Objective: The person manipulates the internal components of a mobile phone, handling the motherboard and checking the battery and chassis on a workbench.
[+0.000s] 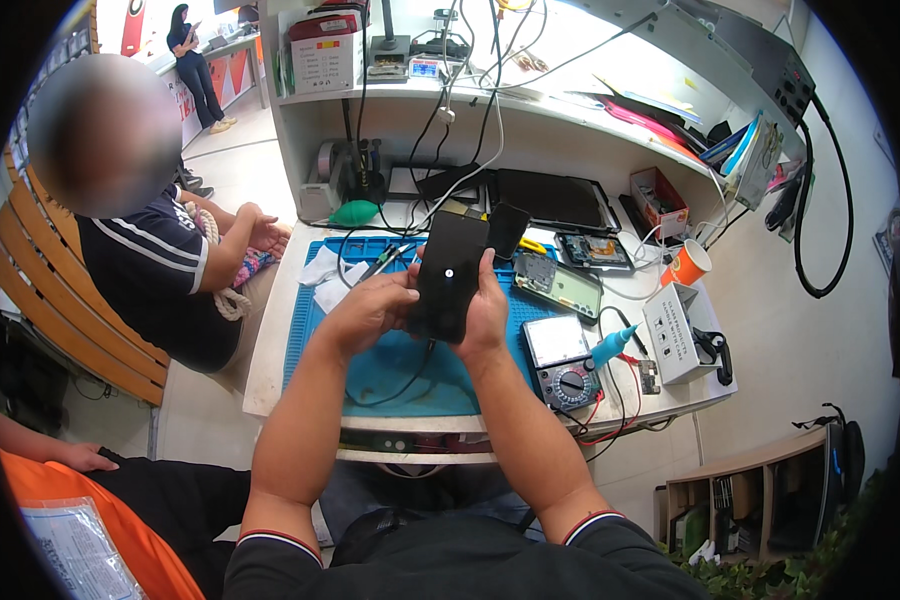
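Observation:
A black smartphone is held upright over the blue repair mat. Its screen is dark except for a small white mark in the middle. My left hand grips its left edge, fingers bent, thumb near the screen. Along the right edge my right hand is wrapped, thumb at the upper side. A black cable runs from the phone's lower end across the mat. Behind the phone lies a second dark phone. Pens or thin tools and white tissue lie to the left.
Right of the mat are an opened phone housing, an analog multimeter, a light-blue bottle, a white box and an orange cup. A green air blower lies at the back left. People sit close by on the left.

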A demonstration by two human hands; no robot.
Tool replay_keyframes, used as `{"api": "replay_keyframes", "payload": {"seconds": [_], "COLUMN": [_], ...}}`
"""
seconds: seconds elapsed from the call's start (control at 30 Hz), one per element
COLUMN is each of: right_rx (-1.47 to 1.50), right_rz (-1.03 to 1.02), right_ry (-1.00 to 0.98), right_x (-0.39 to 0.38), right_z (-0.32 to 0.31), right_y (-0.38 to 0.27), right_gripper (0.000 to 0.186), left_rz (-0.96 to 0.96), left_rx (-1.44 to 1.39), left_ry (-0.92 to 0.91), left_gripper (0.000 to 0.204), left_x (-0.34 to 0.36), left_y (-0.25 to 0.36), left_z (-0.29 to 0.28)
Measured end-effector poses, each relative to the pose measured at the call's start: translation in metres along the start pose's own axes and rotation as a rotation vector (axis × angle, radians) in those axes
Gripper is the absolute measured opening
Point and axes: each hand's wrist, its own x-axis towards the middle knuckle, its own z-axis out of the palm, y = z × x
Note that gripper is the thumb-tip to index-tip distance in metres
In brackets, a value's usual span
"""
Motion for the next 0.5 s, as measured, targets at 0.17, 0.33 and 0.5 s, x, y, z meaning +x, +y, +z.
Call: {"api": "replay_keyframes", "payload": {"seconds": [0.17, 0.33, 0.5], "right_rx": [0.004, 0.031, 0.006], "right_rz": [0.004, 0.026, 0.002], "right_ry": [0.008, -0.051, 0.019], "right_x": [-0.0013, -0.0001, 0.0007], "right_z": [0.0037, -0.003, 0.0016], "right_y": [-0.0012, -0.0023, 0.0002], "right_gripper": [0.074, 0.068, 0.074], "left_rz": [0.002, 0.004, -0.008], "left_rx": [0.001, -0.005, -0.001], "left_ry": [0.001, -0.014, -0.014], "left_gripper": [0.039, 0.04, 0.04], "left_x": [-0.0002, 0.0007, 0.0021], "left_y": [-0.0005, 0.0002, -0.0028], "left_z": [-0.0001, -0.0005, -0.0052]}}
